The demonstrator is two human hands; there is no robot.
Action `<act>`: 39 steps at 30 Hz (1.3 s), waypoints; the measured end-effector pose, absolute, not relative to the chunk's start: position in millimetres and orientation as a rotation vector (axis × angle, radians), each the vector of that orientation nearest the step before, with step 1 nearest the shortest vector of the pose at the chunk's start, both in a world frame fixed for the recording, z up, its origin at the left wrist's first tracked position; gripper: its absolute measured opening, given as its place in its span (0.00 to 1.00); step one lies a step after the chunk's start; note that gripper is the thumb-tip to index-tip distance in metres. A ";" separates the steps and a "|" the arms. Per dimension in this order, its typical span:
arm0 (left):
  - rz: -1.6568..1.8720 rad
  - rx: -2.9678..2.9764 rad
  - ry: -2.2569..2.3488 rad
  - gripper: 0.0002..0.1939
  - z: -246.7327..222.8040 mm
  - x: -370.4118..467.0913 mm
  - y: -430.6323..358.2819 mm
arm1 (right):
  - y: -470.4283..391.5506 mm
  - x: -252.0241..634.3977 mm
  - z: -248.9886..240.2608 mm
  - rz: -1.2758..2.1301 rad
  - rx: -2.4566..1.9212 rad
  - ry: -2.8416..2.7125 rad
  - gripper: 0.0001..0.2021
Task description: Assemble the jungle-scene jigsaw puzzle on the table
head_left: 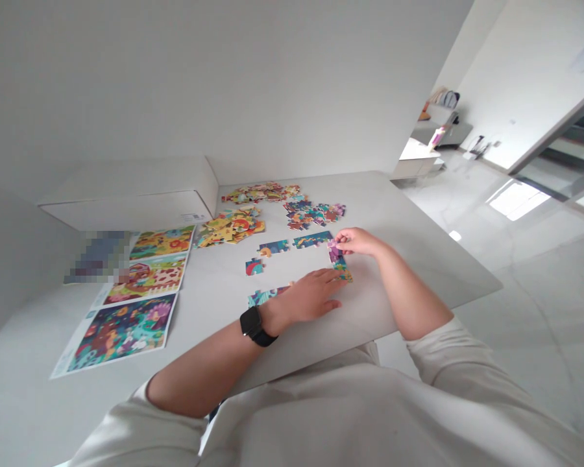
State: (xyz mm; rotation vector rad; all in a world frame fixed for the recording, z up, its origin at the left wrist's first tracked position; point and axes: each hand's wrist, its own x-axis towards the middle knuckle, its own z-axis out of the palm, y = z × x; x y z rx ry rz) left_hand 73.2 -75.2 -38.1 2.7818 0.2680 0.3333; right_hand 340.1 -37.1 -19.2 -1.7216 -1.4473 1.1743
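Observation:
My left hand (316,295), a black watch (255,324) on its wrist, lies flat with fingers stretched over the lower right corner of a jigsaw border. Beneath its fingers shows a green and yellow corner piece (342,271). My right hand (357,241) pinches a purple puzzle piece (335,246) at the border's right side, by the upper right corner. Joined dark blue pieces (313,239) form part of the top edge. To their left are a blue strip with a moon (273,248) and a separate red and teal piece (254,266). The teal bottom strip (263,297) is partly hidden by my left hand.
Loose pieces lie in a dark pile (314,214), a yellow pile (231,226) and a mixed pile (263,192) at the back. A picture sheet (126,324) lies left, before a white box (126,191). The grey table (418,259) ends at the right.

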 end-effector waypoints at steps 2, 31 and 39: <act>0.315 2.830 0.275 0.31 -44.2 75.0 -76.7 | -35.0 341.7 -23.8 1.151 -1.727 -1.481 0.10; 0.364 2.806 0.063 0.20 -35.5 76.3 -79.5 | -38.4 340.4 -27.0 0.754 -1.857 -2.013 0.07; 0.361 2.806 0.024 0.21 -36.7 75.9 -79.2 | -40.3 339.0 -22.5 0.758 -1.871 -2.042 0.06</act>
